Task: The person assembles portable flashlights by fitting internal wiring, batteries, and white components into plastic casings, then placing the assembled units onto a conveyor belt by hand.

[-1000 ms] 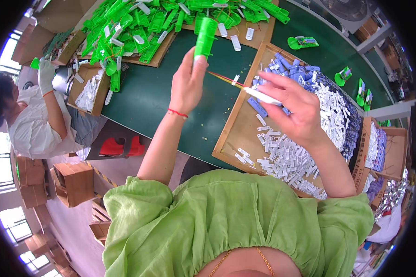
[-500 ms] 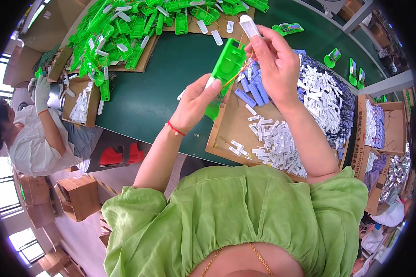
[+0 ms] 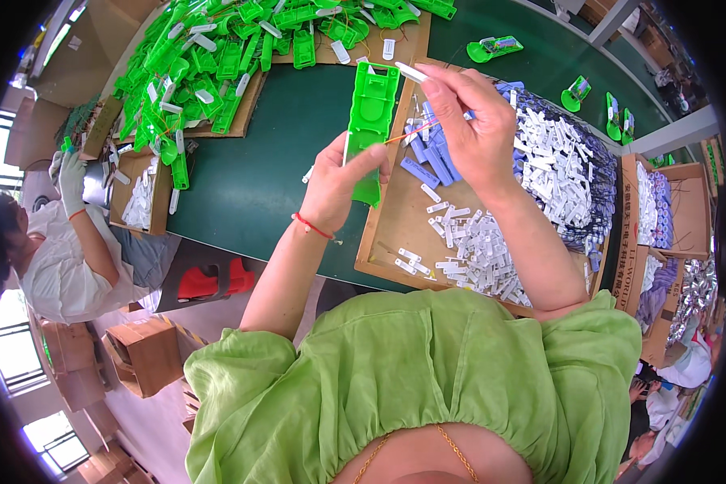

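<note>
My left hand (image 3: 340, 173) is closed round the lower part of a long green plastic housing (image 3: 373, 105). Its hollow inner side, with moulded ribs, faces up. Between the fingertips of my right hand (image 3: 477, 121) is a small white plastic piece (image 3: 412, 73), just beside the housing's top right corner and seen nearly edge-on. Thin orange-red wires (image 3: 411, 134) stretch from near my left thumb toward my right palm; their ends are hidden. Below my right wrist lies a cardboard tray (image 3: 391, 234) with loose white clips (image 3: 492, 254) and blue-purple wrapped parts (image 3: 437, 153).
A large heap of green housings (image 3: 234, 60) covers cardboard at the table's far left. More green parts (image 3: 494, 49) lie along the green table (image 3: 274, 161) at the far right. At left, a gloved co-worker (image 3: 73, 258) works by a small box of white pieces (image 3: 141, 198).
My left hand has swung the green housing left and more upright. The white piece in my right hand has moved slightly left and down and turned from face-on to nearly edge-on.
</note>
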The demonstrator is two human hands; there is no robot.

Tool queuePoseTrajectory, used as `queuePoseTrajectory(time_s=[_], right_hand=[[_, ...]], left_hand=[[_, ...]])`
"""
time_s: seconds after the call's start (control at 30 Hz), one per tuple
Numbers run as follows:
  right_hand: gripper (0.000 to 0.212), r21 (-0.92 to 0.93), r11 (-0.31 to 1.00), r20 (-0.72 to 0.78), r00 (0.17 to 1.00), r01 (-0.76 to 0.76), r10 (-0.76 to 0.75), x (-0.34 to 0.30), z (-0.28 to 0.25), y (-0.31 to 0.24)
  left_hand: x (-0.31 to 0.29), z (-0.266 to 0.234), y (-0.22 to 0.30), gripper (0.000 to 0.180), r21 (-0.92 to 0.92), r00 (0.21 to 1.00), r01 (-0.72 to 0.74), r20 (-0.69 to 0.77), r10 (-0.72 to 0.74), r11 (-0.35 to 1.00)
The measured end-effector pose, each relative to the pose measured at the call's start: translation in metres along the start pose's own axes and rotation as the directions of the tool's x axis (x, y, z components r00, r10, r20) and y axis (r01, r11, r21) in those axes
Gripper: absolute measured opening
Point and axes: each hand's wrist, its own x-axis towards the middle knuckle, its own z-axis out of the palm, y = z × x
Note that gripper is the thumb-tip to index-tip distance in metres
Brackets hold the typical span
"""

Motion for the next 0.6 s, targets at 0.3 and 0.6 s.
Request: queuePoseTrajectory(time_s=[0.3, 0.6], right_hand=[[0.013, -0.079, 0.992, -0.020, 0.994, 0.102, -0.104, -0.007, 0.001, -0.002], [0.026, -0.426, 0.856, 0.118, 0.956, 0.292, -0.267, 0.008, 0.018, 0.011]], left_hand=[[-0.004, 0.005, -0.003, 0.041, -0.031, 0.997, -0.072, 0.029, 0.073, 0.997], [-0.005, 0.004, -0.019, 0.098, 0.178, 0.996, -0.083, 0.054, 0.075, 0.980]])
